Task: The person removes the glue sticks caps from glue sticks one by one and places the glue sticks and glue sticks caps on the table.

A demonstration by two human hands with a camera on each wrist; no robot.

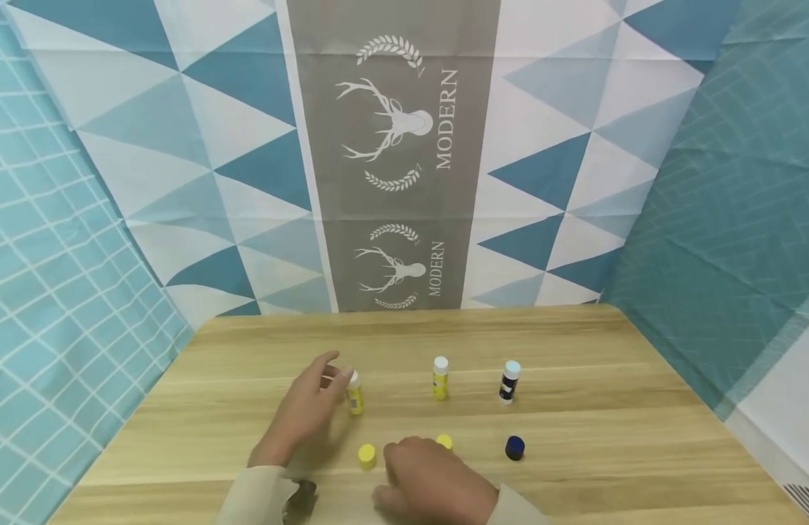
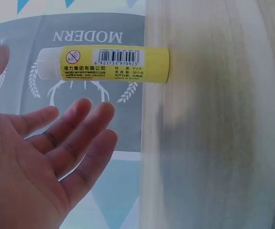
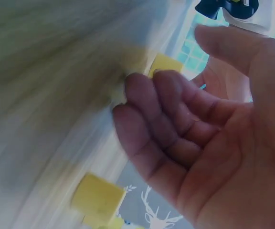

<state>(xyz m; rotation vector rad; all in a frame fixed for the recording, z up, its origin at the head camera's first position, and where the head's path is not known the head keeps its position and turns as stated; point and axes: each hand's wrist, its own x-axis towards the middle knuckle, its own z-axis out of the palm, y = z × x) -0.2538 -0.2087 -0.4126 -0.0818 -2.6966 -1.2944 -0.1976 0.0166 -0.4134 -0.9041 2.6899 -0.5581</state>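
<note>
Three glue sticks stand upright in a row without caps: a yellow one on the left [image 1: 355,399], a yellow one in the middle [image 1: 440,380] and a dark one on the right [image 1: 508,383]. My left hand [image 1: 310,399] is beside the left glue stick, fingers spread; the left wrist view shows that yellow glue stick [image 2: 118,64] apart from the palm. My right hand [image 1: 437,477] hovers low over the table, fingers loosely bent and holding nothing. To its left sits one yellow cap [image 1: 367,457]; another yellow cap [image 1: 445,441] is partly hidden behind it.
A dark blue cap [image 1: 515,448] lies in front of the dark glue stick. Everything stands on a wood-grain table [image 1: 594,408]. Behind the table hangs a patterned cloth [image 1: 391,204], with tiled-pattern cloth on the left [image 1: 43,240].
</note>
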